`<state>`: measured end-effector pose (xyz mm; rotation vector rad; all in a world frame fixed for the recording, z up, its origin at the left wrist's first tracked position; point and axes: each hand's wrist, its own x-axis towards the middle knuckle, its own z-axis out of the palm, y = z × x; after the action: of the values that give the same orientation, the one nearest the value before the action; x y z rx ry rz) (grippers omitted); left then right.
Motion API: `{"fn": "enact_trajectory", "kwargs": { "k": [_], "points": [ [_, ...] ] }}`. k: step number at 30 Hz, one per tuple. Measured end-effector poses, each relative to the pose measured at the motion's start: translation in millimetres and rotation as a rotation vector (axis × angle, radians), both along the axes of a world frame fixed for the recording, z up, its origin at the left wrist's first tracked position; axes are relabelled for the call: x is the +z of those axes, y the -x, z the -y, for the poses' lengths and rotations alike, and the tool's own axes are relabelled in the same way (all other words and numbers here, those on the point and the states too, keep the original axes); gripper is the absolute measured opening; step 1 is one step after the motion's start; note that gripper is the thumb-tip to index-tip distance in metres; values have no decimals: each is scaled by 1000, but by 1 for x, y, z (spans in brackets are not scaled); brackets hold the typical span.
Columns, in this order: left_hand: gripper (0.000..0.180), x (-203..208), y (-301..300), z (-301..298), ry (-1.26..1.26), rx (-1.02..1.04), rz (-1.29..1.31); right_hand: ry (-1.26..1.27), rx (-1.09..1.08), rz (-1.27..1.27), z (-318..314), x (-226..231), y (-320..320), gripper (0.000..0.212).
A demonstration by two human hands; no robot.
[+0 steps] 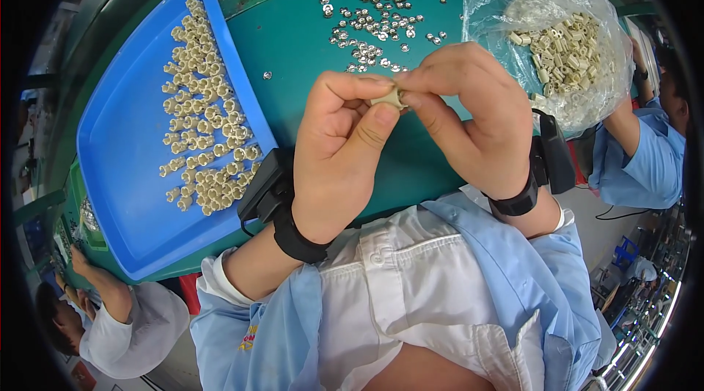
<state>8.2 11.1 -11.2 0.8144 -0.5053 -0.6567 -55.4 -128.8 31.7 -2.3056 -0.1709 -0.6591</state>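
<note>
We have a green tabletop spread across the middle of the view, and on its left a big blue tray with a raised rim. To the right, a clear plastic bag lies open, its film crumpled. Between them, we bring our left hand and right hand together over the table's near part. We have the left thumb and forefinger clamped on a small beige piece, held up in the air; the right thumb and forefinger close on its right end, and we cannot tell whether they also pinch a smaller part there. Many beige fittings crowd the tray's right half, while shorter beige parts heap inside the bag. Smallest of all, shiny metal pieces lie scattered on the table beyond our hands.
</note>
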Motion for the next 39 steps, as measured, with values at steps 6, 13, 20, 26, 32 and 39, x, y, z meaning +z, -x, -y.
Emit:
{"fn": "enact_trajectory", "kwargs": {
  "k": [6, 13, 20, 26, 32, 39],
  "points": [
    [14, -2, 0, 0, 5, 1, 59, -139, -15, -56, -1, 4, 5, 8],
    [13, 0, -2, -1, -43, 46, 302, -670, -14, -517, 1, 13, 10, 9],
    [12, -1, 0, -2, -73, 58, 391, -964, 161, -602, 12, 11, 7, 10],
    [13, 0, 0, -2, -20, -5, 296, -1062, 274, -660, 18, 8, 7, 11],
    [12, 0, -3, -2, -38, 39, 363, -863, 175, -495, 8, 5, 6, 11],
    [11, 3, -3, -4, -56, 21, 453, -744, 211, -428, 13, 7, 8, 8]
  ]
}}
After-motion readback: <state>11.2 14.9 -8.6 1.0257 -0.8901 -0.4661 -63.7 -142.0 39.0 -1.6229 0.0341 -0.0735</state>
